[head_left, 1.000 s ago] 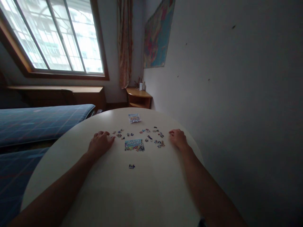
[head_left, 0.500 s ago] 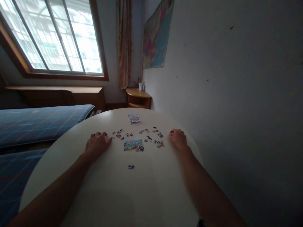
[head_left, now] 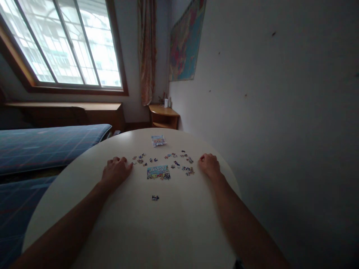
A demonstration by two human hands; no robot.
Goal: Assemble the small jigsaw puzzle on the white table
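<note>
My left hand (head_left: 116,170) rests on the table left of the loose jigsaw pieces (head_left: 140,160). Its fingers are bent but apart, and the thumb reaches toward the nearest piece; nothing shows in its grasp. On the right side, my right hand (head_left: 209,163) lies with its fingers curled in, beside a cluster of pieces (head_left: 188,170). Whatever its fingers may hold is hidden. Between the hands sits a joined section of jigsaw puzzle (head_left: 158,172), with lettering across its top and an uneven lower edge. Closer to me lies a small dark joined bit of puzzle (head_left: 155,198).
A small picture sheet or packet (head_left: 158,140) lies toward the far edge of the round white table (head_left: 134,231). To the left is a blue checked mattress (head_left: 53,145). A wall (head_left: 280,149) runs along the right, and a corner shelf (head_left: 164,111) stands behind.
My right hand has shifted slightly left, and its fingers are curled in more tightly. My left hand and the puzzle pieces look nearly unmoved.
</note>
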